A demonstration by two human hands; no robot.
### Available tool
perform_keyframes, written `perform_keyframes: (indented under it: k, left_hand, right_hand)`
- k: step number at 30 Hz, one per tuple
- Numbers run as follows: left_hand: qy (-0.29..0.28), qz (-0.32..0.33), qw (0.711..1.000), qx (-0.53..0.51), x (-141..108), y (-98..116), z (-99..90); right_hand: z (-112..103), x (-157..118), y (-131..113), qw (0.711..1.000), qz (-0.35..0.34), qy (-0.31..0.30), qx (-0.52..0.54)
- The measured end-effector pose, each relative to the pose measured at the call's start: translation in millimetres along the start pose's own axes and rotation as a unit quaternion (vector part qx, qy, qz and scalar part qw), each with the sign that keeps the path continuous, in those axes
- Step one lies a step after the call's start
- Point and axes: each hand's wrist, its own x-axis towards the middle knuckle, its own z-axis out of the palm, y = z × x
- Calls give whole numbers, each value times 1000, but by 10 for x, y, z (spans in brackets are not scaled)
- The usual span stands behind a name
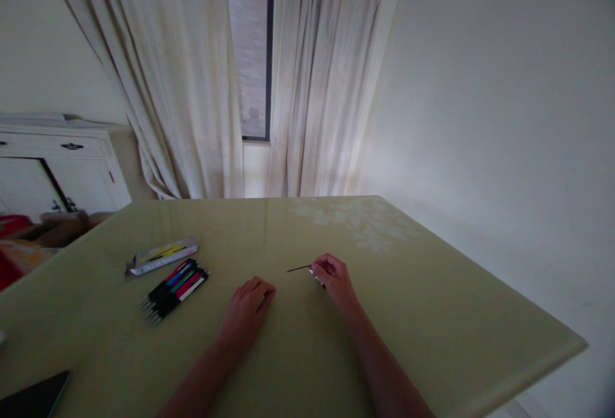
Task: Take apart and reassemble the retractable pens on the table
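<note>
Near the middle of the table (298,354), my right hand (334,277) pinches a thin dark pen refill (298,268) that points left. A small shiny silver and dark piece (316,277) shows just under those fingers; whether it is held too, I cannot tell. My left hand (247,306) rests on the tabletop, fingers curled and close together. Between its thumb and fingers a short dark piece (262,301) shows, too small to name. Left of that hand lies a row of click pens (175,290) with coloured and black barrels, side by side.
Behind the pens is a pen box (166,256) with an open end flap. A dark flat device (36,395) lies at the near left corner. Curtains (187,84) hang past the far edge, a white wall (504,149) runs along the right, and a white cabinet (91,174) stands far left.
</note>
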Motion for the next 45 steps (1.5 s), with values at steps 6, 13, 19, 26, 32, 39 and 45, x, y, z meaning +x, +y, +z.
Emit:
perform_keyframes:
  k: [6,13,19,26,32,39,45]
  left_hand:
    - [2,-8,1000,-7,10,-63,27]
    - [1,-23,1000,-7,15,-107,52]
    - [20,-55,998,4,20,-102,26]
    - [-1,-29,999,-22,20,-95,6]
    - [-8,-22,999,-39,18,-121,27]
    - [24,-2,999,-47,5,-117,4]
    - [37,20,998,-39,0,-95,-17]
  right_hand:
    - [114,-59,-58,991,22,-42,127]
    - [332,-41,-34,989,21,-21,142]
    - [521,55,-172,990,59,-39,-124]
    - [818,-24,-173,940,52,-33,-337]
    - [751,-107,-193,961,2,-29,-275]
    - [664,-185,-266,978,-33,-126,-161]
    - [650,-178,-287,962,-40,-144,-229]
